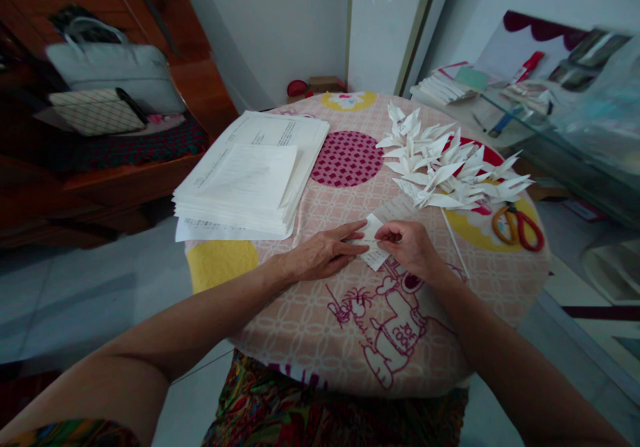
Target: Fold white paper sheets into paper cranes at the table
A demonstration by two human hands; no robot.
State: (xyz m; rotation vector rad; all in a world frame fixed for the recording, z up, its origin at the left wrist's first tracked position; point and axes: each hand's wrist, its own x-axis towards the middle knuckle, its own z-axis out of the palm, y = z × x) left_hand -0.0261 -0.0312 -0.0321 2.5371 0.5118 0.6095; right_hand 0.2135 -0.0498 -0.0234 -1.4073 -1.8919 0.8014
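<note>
A small folded piece of printed white paper (376, 257) lies on the round cloth-covered table between my hands. My left hand (326, 252) rests flat on its left side, with fingers stretched out over the edge. From the right, my right hand (409, 248) pinches the paper, thumb and fingertips together. Just behind the right hand lies a thin printed sheet (399, 207). Beyond it, to the right, several folded paper cranes (435, 163) are heaped together.
At the table's left stands a thick stack of printed paper (220, 193), with smaller sheets (260, 173) on top. Scissors (517, 227) with orange and red handles lie at the right edge, near a thin white stick (455, 241). A glass shelf (565, 153) adjoins the right side.
</note>
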